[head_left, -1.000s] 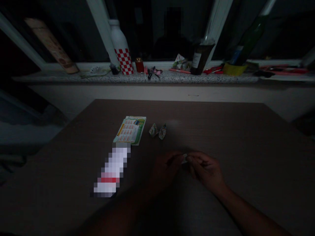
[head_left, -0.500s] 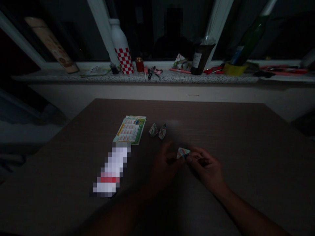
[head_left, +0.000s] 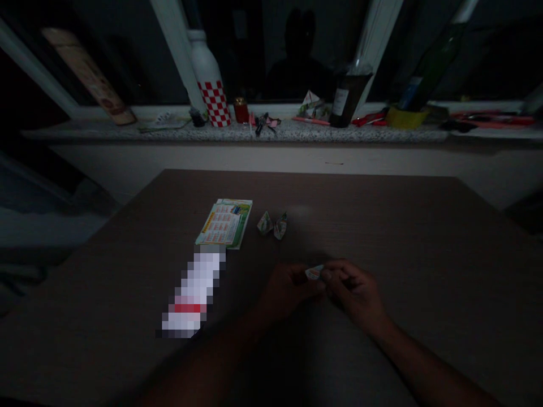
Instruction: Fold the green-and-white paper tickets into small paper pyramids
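Observation:
A small folded piece of printed paper [head_left: 313, 273] is held between my two hands above the table. My right hand [head_left: 354, 288] pinches its right side between thumb and fingers. My left hand [head_left: 289, 288] closes on its left side, fingers curled behind and thumb in front. Fingers cover much of the paper, so its full shape is hidden. Beyond my left hand stand two small folded paper pieces, a left one [head_left: 264, 224] and a right one [head_left: 280, 226], side by side. Left of them lies a stack of printed calendar sheets [head_left: 223, 225].
A bright blurred-out oblong [head_left: 195, 291] lies on the brown table [head_left: 403, 226] left of my arms. Along the granite windowsill [head_left: 292, 134] stand a checkered bottle [head_left: 212, 85], a dark cup [head_left: 345, 102], a green bottle [head_left: 432, 68] and a tan cylinder [head_left: 91, 79].
My left fingers have come down from a raised position and closed on the paper. The paper has tilted and moved slightly lower, and less of it shows.

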Available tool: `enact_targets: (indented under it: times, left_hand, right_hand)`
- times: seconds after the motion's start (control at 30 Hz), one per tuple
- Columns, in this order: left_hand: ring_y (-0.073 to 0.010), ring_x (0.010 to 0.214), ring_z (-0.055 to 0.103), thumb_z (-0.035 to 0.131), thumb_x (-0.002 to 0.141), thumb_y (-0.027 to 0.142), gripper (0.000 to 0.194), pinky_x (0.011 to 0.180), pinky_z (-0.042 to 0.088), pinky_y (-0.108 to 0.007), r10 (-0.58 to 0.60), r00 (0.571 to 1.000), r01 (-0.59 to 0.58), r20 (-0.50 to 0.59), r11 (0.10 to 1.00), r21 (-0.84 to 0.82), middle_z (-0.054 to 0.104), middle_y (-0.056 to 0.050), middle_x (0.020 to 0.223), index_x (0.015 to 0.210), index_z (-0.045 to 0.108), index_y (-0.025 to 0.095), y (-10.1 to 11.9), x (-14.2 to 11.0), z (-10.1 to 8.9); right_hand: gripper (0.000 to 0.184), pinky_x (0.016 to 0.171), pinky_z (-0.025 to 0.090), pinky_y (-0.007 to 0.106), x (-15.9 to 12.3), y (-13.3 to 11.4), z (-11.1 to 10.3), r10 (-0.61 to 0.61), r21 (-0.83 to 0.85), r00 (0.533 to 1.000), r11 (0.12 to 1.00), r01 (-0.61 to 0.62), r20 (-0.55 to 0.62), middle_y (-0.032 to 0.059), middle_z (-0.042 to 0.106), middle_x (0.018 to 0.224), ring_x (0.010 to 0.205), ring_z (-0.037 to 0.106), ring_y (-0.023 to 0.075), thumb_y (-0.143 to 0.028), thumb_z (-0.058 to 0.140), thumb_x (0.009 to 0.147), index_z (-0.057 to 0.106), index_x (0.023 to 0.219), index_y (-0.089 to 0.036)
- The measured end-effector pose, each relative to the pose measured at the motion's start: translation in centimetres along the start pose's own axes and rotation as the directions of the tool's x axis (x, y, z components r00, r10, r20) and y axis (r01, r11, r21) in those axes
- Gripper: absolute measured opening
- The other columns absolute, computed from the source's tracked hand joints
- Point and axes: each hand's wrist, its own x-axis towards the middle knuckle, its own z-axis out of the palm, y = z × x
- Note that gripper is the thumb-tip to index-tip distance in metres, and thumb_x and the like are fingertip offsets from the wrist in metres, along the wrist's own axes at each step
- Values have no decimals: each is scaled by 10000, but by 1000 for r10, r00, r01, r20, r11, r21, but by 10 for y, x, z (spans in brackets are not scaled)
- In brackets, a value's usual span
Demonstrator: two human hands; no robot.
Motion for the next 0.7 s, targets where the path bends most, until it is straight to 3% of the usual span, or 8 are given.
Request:
enact_targets:
  times: [0.2, 0.5, 0.7]
  left_hand:
    - [-110, 524, 571, 766, 646, 394, 314, 536, 465, -230, -48, 998, 50, 32, 998, -44, 643, -7, 632, 702, 636, 114, -1, -3, 3]
    - [-100, 468, 557, 766, 661, 364, 300, 463, 458, -211, 26, 1000, -28, -17, 989, -145, 634, -5, 582, 662, 602, 113, 0, -6, 13]
    - [-106, 530, 594, 690, 758, 372, 274, 537, 479, -218, 52, 998, -55, -25, 990, -131, 660, -11, 634, 810, 611, 115, -2, -3, 12]
  right_hand:
    - [265, 385, 410, 202, -3, 2, 1, 35, -5, 998, 999, -34, 58, -13, 607, 506, 415, 548, 113, -416, 566, 860, 650, 859, -165]
    - [156, 417, 437, 209, -6, 1, 1, -84, -56, 996, 995, 83, -7, 4, 641, 549, 447, 580, 124, -313, 597, 854, 674, 834, -179]
    - [245, 418, 428, 213, 1, 6, -2, 52, 87, 999, 995, -53, 10, -15, 603, 521, 428, 543, 112, -406, 594, 845, 624, 809, -166]
